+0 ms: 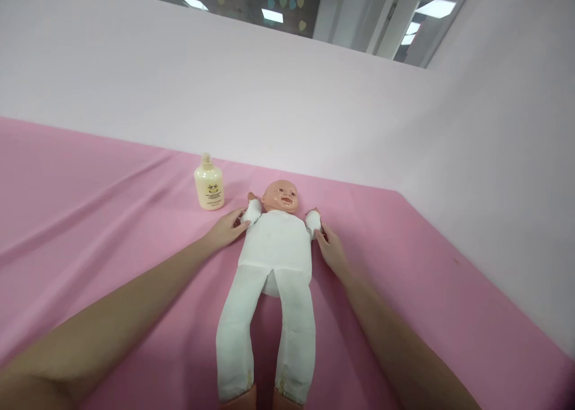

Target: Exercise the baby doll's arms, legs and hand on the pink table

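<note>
Left hand (227,228) and right hand (333,251) at the arms of a baby doll (275,242).
Thumbs and fingers close lightly on the white sleeves (254,210); between them the doll lies face-up, dressed, both arms already bent upward, the hold not yet released. Just beyond the left fingers, a pale-yellow bottle (209,185) stands untouched on pink sheeting (135,218).

Pink sheet (381,236), creased toward left. Directly on it: white-bodied baby doll (276,242), lying face up; pale-yellow labelled bottle (209,188), upright near doll's head.
</note>
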A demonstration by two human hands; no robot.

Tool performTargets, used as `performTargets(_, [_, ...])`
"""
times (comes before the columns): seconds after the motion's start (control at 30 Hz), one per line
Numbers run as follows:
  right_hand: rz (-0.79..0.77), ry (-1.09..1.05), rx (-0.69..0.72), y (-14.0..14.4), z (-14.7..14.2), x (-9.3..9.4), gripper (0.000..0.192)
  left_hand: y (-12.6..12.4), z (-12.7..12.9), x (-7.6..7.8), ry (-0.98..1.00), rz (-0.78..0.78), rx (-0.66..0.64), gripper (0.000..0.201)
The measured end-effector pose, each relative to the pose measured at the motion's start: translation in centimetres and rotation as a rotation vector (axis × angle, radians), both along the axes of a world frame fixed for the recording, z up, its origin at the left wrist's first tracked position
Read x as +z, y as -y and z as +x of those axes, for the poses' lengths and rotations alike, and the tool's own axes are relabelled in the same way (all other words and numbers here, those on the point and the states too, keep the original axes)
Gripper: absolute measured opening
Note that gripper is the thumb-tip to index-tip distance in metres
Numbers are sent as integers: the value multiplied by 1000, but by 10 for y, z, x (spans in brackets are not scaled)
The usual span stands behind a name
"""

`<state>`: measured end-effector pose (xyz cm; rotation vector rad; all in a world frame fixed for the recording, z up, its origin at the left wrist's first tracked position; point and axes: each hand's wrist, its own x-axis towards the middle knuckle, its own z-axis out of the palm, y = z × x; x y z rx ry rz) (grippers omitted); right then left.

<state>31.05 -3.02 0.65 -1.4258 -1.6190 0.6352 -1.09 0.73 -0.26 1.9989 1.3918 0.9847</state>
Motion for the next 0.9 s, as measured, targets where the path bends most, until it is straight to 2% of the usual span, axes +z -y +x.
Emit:
performTargets(0.2, [-40,-6,5,-1,-1,4,48,-1,-1,-1,-6,-40,-11,59])
performTargets(0.5, [-39,-244,95,-8,6,-5,65,4,-3,0,191,-96,-120,73])
performTargets(0.67, [-67,-379,107,-11,6,-9,80,3,-4,-1,274,-117,-124,77])
performTargets(0.9, [-73,-458,144,-8,4,-4,75,-1,-4,1,325,-118,-155,73])
